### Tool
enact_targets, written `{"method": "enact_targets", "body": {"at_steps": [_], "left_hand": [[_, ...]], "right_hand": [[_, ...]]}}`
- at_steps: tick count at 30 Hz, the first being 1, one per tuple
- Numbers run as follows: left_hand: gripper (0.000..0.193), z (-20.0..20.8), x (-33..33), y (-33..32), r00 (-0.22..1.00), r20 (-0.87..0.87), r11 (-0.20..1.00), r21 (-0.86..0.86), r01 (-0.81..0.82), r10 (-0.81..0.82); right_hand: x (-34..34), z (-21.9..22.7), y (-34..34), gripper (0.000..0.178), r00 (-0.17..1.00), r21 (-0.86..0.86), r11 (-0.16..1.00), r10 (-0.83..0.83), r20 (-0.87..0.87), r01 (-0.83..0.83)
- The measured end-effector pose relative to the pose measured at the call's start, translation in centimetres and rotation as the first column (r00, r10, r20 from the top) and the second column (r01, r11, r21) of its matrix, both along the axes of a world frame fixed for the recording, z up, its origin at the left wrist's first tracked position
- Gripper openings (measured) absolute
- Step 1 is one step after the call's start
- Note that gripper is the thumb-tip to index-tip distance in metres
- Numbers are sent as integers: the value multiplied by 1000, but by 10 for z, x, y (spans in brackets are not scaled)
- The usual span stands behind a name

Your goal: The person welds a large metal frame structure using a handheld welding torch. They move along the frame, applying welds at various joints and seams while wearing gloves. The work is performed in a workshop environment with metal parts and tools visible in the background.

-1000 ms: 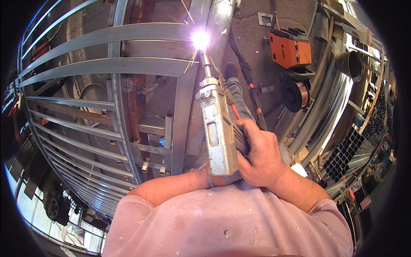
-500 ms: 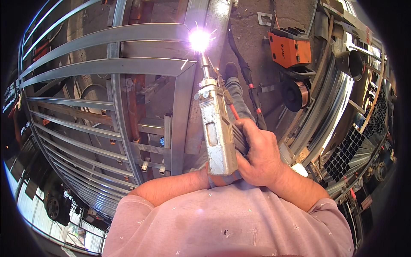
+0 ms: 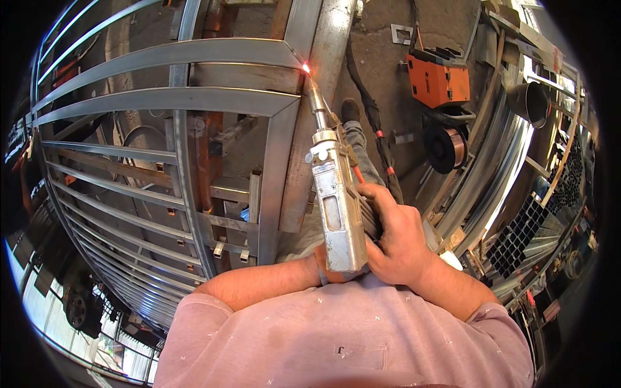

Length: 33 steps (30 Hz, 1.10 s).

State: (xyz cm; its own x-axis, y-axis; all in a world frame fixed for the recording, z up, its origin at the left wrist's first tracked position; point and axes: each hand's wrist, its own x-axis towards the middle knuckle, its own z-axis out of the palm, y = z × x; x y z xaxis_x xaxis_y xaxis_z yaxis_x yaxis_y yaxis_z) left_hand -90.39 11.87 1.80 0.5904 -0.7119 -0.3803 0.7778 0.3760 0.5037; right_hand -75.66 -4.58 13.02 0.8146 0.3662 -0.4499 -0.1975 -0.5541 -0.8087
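A silver, boxy welding gun (image 3: 343, 223) points away from me, its narrow nozzle (image 3: 317, 100) reaching a grey steel frame (image 3: 194, 52). At the tip a small red-orange glow (image 3: 306, 67) sits on the seam where a rail's mitred end meets the long side tube (image 3: 272, 187). My right hand (image 3: 404, 242) is wrapped round the gun's dark ribbed handle, thumb against the body. My left hand (image 3: 323, 264) is tucked behind the gun's rear end, near my shirt; only its wrist side shows and its fingers are hidden.
An orange machine (image 3: 436, 77) stands on the floor at far right, beside a spool of copper-coloured wire (image 3: 446, 147). A dark cable (image 3: 372, 110) runs past my shoe (image 3: 350, 108). Long metal profiles (image 3: 479, 194) and stacked square tubes (image 3: 517, 236) line the right.
The bright white-violet flare at the nozzle has shrunk to a small red-orange glow. The gun's body has shifted slightly right and toward me, with my right hand still round its handle.
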Motion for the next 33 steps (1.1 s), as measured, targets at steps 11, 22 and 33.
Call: {"method": "enact_targets", "body": {"at_steps": [11,22,33], "left_hand": [[50,8,21,-20,980,199,993,108,-35,13],[46,23,51,-45,980,197,997,68,-41,27],[78,95,142,-54,838,453,754,652,-77,-305]], "right_hand": [[2,-5,-11,55,999,6,1000,9,-51,-9],[19,7,-34,56,997,105,994,2,-82,6],[87,39,-86,40,986,134,991,-38,162,16]]}}
